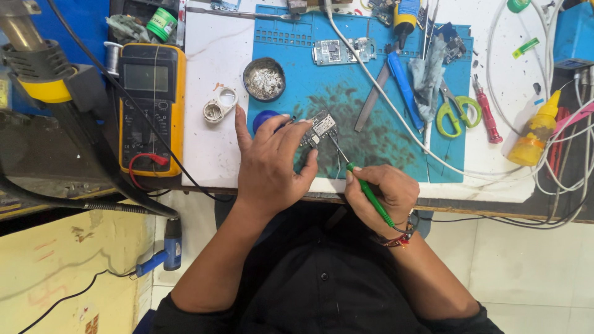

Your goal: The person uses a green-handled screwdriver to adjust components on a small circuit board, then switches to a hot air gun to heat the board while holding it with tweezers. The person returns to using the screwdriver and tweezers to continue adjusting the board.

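Here, my left hand [269, 162] pinches a small circuit board [320, 128] over the blue mat [377, 133] while my right hand [382, 193] grips a green-handled soldering iron [365, 188], tip at the board; work midway, I judge.

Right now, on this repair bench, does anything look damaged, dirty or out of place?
Yes. The blue work mat carries a wide dark smudge, like burn or flux stains, around the small circuit board that the left hand pins down. The right hand holds a green-handled tool to it. Nothing looks spilled.
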